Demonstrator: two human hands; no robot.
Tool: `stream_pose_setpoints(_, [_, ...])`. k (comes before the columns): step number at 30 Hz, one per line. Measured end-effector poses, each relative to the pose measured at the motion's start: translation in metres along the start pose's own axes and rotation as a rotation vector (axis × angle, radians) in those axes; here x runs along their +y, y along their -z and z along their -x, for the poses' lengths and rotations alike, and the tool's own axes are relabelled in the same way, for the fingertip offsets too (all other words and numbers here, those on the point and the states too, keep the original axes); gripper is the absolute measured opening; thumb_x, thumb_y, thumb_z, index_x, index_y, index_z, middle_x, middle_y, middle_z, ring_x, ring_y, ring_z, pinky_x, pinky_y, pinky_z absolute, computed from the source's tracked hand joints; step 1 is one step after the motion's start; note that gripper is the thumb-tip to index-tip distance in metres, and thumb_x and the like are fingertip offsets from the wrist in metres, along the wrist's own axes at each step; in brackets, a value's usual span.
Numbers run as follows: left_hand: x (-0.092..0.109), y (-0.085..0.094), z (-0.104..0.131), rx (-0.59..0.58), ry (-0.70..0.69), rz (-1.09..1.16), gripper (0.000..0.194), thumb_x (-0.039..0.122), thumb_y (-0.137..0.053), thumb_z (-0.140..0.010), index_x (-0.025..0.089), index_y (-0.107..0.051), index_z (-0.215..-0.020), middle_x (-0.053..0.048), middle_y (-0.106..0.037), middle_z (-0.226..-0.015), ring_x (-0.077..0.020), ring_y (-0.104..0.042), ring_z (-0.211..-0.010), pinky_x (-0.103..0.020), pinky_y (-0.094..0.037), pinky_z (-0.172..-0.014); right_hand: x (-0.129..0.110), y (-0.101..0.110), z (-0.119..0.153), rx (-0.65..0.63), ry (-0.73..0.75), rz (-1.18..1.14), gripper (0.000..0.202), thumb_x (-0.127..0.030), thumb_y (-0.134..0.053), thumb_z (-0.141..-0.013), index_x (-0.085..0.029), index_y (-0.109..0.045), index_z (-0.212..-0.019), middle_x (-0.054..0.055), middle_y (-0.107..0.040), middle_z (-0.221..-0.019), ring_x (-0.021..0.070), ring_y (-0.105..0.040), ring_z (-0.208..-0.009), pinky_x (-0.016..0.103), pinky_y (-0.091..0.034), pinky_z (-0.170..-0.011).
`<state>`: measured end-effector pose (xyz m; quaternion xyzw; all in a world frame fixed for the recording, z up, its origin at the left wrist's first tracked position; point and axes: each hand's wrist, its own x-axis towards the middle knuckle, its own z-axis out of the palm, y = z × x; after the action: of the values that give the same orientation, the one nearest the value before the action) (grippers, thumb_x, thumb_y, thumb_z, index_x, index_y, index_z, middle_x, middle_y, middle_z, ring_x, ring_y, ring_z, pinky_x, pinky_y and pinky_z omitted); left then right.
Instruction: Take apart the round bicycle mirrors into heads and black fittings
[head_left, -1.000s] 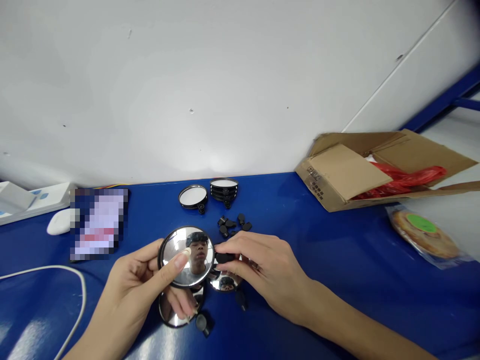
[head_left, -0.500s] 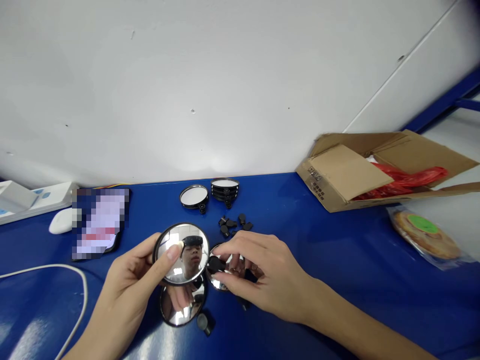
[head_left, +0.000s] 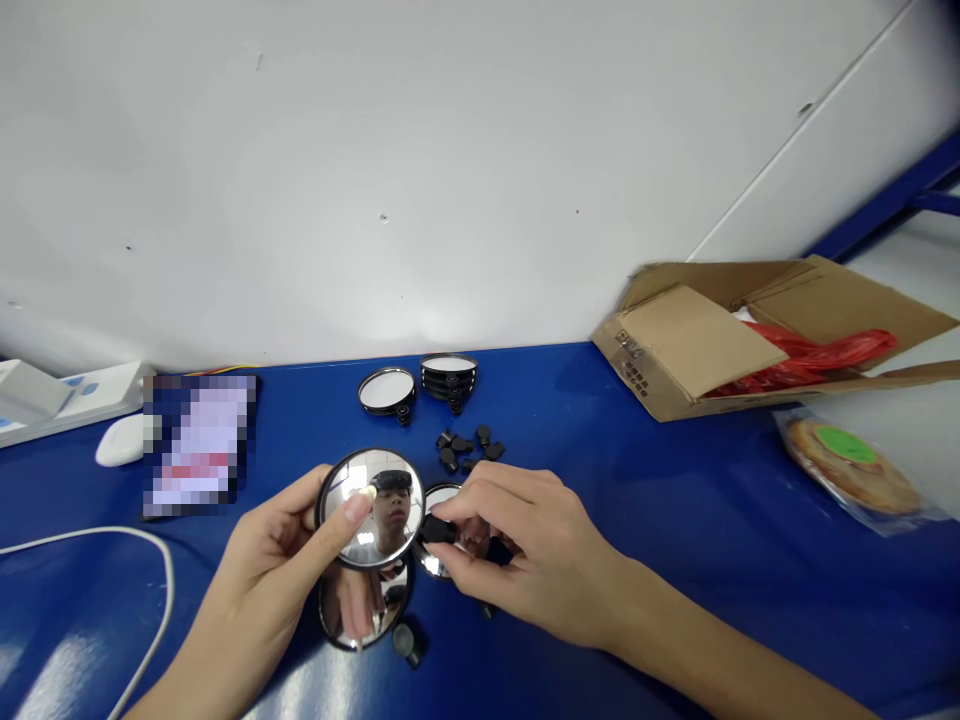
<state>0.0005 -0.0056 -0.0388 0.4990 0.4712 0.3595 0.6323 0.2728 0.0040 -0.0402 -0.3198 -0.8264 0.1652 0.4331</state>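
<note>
A round black-rimmed mirror (head_left: 375,530) is held up in my left hand (head_left: 274,570), thumb on the glass and fingers behind. My right hand (head_left: 525,540) pinches a small black plastic piece (head_left: 437,529) at the mirror's right rim; whether the two are joined I cannot tell. Beneath lie a second round mirror (head_left: 345,610) and a third round mirror (head_left: 431,565), the latter partly covered by my right hand. One loose black piece (head_left: 407,642) rests in front of them. Several more black pieces (head_left: 465,448) lie in a small group behind my hands.
By the wall sit a round mirror (head_left: 386,390) and a stack of mirrors (head_left: 448,376). At left are a phone (head_left: 202,440), a white mouse-like object (head_left: 124,441) and a white cable (head_left: 166,570). To the right, an open cardboard box (head_left: 675,340) and a wrapped round pastry (head_left: 855,465).
My left hand has brought the mirror slightly to the right, so its rim now meets the black piece. The right hand has barely moved and keeps its pinch.
</note>
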Motion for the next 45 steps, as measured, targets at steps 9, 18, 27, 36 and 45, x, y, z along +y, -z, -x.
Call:
stream_pose_setpoints(9, [-0.009,0.002,-0.002,-0.037,0.033,0.053,0.04,0.063,-0.076,-0.115,0.024,-0.073,-0.105,-0.003,-0.078,-0.051,-0.0276,-0.082,-0.052,-0.029,-0.06,-0.055,-0.005,-0.007,-0.002,0.14,0.05,0.109,0.016,-0.007,-0.078,-0.098,-0.019,-0.072,-0.106,-0.006,-0.061,-0.077,0.0095,-0.057,-0.063,0.023,-0.051,-0.06])
stream_pose_setpoints(18, [0.011,-0.01,0.001,0.004,0.058,0.008,0.049,0.071,-0.077,-0.112,0.024,-0.073,-0.099,-0.002,-0.073,-0.045,-0.0219,-0.073,-0.047,-0.029,-0.06,-0.064,0.003,0.002,-0.001,0.026,0.069,0.005,0.011,-0.01,-0.079,-0.107,-0.018,-0.072,-0.111,-0.005,-0.061,-0.081,0.0104,-0.056,-0.066,0.024,-0.05,-0.063])
stream_pose_setpoints(27, [0.008,-0.005,0.001,0.025,0.038,0.003,0.049,0.067,-0.077,-0.113,0.024,-0.075,-0.089,-0.002,-0.071,-0.044,-0.0232,-0.076,-0.05,-0.031,-0.063,-0.068,0.001,0.007,-0.002,-0.036,0.037,0.005,0.013,-0.018,-0.081,-0.106,-0.021,-0.07,-0.11,-0.005,-0.068,-0.087,0.0105,-0.062,-0.07,0.025,-0.051,-0.064])
stream_pose_setpoints(36, [0.003,0.004,-0.003,0.012,0.003,0.008,0.046,0.063,-0.085,-0.108,0.023,-0.074,-0.089,0.0,-0.074,-0.05,-0.018,-0.068,-0.037,-0.027,-0.061,-0.055,-0.004,0.017,-0.004,-0.236,-0.117,-0.014,0.077,-0.036,-0.096,-0.098,-0.031,-0.055,-0.163,0.013,-0.066,-0.163,0.0245,-0.08,-0.121,0.035,-0.068,-0.083])
stream_pose_setpoints(45, [0.012,-0.001,0.002,0.036,0.092,-0.042,0.048,0.064,-0.096,-0.097,0.021,-0.075,-0.091,0.0,-0.076,-0.057,-0.0142,-0.064,-0.035,-0.021,-0.05,-0.045,-0.004,0.014,0.0,-0.305,-0.057,-0.01,0.065,-0.033,-0.09,-0.106,-0.031,-0.058,-0.163,0.013,-0.065,-0.172,0.0138,-0.079,-0.091,0.033,-0.068,-0.08])
